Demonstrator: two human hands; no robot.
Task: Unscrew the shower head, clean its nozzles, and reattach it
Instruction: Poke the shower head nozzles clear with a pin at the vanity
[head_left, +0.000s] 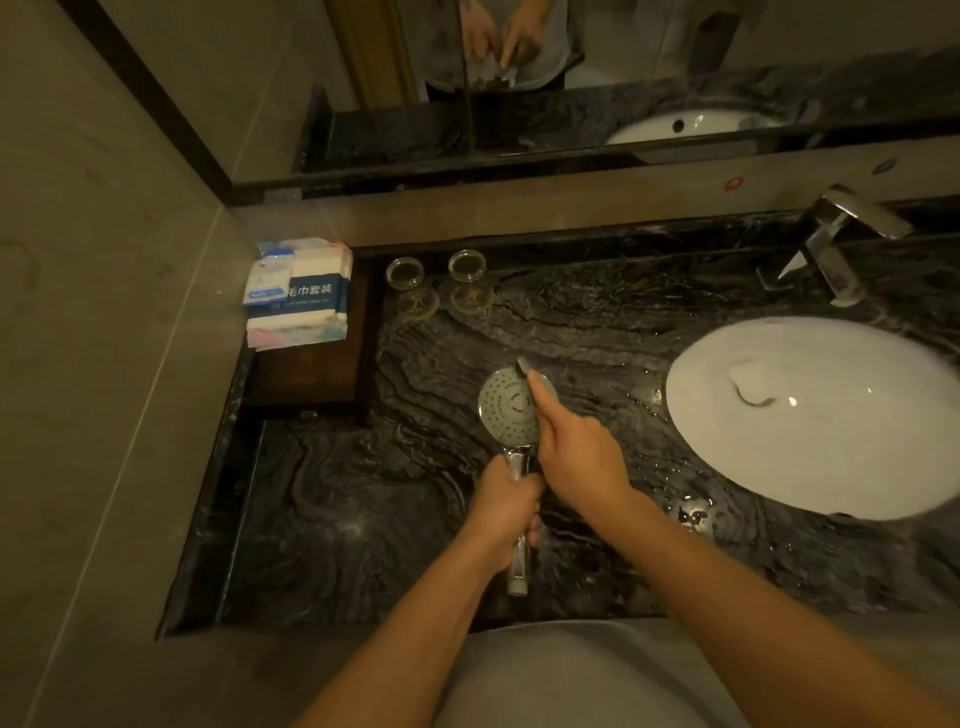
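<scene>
Two hands work the shower head (506, 402): the left hand (506, 512) has its grip clamped round the chrome handle, while the right hand (576, 447) pinches a slim tool (523, 365) against the face. Cleaning looks underway; next, probably the remaining nozzles. Detached, nozzle face up, it hovers over the dark surface (363, 509), left of the sink (691, 415).
</scene>
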